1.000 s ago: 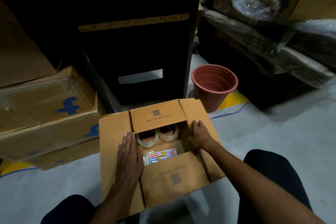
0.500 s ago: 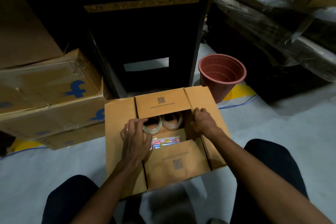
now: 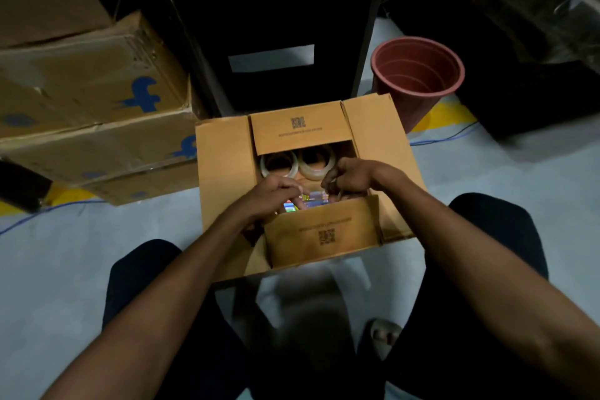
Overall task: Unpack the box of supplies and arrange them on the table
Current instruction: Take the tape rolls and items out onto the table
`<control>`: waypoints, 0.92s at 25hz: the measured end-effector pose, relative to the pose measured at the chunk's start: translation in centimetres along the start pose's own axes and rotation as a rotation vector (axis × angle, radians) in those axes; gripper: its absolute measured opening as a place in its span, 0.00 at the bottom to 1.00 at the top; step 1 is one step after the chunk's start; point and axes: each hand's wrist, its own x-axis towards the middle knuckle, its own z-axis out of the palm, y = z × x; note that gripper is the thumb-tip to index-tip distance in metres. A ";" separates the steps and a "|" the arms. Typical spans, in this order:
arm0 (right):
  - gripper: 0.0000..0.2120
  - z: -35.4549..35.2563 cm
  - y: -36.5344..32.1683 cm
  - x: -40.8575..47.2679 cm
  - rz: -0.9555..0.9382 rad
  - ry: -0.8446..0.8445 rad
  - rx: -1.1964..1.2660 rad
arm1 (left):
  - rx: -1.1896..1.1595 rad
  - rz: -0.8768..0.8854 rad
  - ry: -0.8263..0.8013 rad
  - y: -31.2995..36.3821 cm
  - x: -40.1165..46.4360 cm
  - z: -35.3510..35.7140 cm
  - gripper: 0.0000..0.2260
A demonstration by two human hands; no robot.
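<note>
An open brown cardboard box (image 3: 224, 172) stands on the floor between my knees, flaps spread. Two clear tape rolls (image 3: 279, 163) lie side by side at its far end. Nearer lies a colourful shiny pack (image 3: 313, 198), partly hidden by my fingers and the near flap. My left hand (image 3: 272, 196) reaches into the box with curled fingers on the pack's left end. My right hand (image 3: 349, 177) reaches in from the right, fingers curled down at the pack's right end. How firmly either hand holds the pack is hidden.
Stacked brown cartons (image 3: 97, 101) with blue logos stand to the left. A dark cabinet (image 3: 276, 26) rises behind the box. A terracotta plastic pot (image 3: 418, 75) sits at the right rear. Blue cable (image 3: 454, 136) runs over the grey floor. Wrapped goods fill the dark right rear.
Both hands left the box's side flaps and moved into the box, meeting over the colourful pack. The camera tilted down and closer.
</note>
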 end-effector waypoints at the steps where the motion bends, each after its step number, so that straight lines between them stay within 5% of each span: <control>1: 0.10 -0.1 0.1 -0.1 0.025 -0.090 0.007 | -0.015 -0.077 -0.115 0.6 -0.3 -0.2 0.12; 4: 0.17 1.3 0.4 -0.2 0.115 -0.385 -0.122 | 0.012 -0.252 -0.391 0.6 -0.6 0.3 0.12; 8: 0.25 3.8 0.2 0.3 0.159 -0.512 -0.405 | 0.130 -0.332 -0.550 -0.8 -0.2 2.7 0.17; 12: 0.31 6.1 0.4 0.1 0.184 -0.517 -0.593 | 0.347 -0.300 -0.419 -3.3 -0.1 4.6 0.21; 23: 0.16 8.3 0.1 0.0 -0.011 -0.302 -0.846 | 0.503 -0.041 -0.300 -4.9 -0.6 5.8 0.11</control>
